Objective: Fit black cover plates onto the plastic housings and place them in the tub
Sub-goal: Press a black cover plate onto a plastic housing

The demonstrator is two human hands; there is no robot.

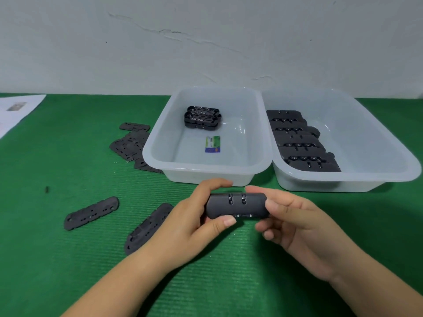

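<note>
Both my hands hold one black plastic housing [237,205] just above the green mat, in front of the tubs. My left hand [194,227] grips its left end, thumb below and fingers over the top. My right hand [295,223] pinches its right end. Two slots and small white digits show on the housing's face. Two loose black cover plates [91,212] [147,227] lie flat on the mat to the left. A heap of more plates [132,145] sits beside the left tub [206,172], which holds two housings [202,117]. The right tub [343,181] holds a row of several housings [299,143].
A small coloured card [212,144] lies on the left tub's floor. White paper [16,110] lies at the mat's far left corner. A tiny dark piece [47,189] sits on the green mat [57,259] at the left. A cracked grey wall stands right behind the tubs.
</note>
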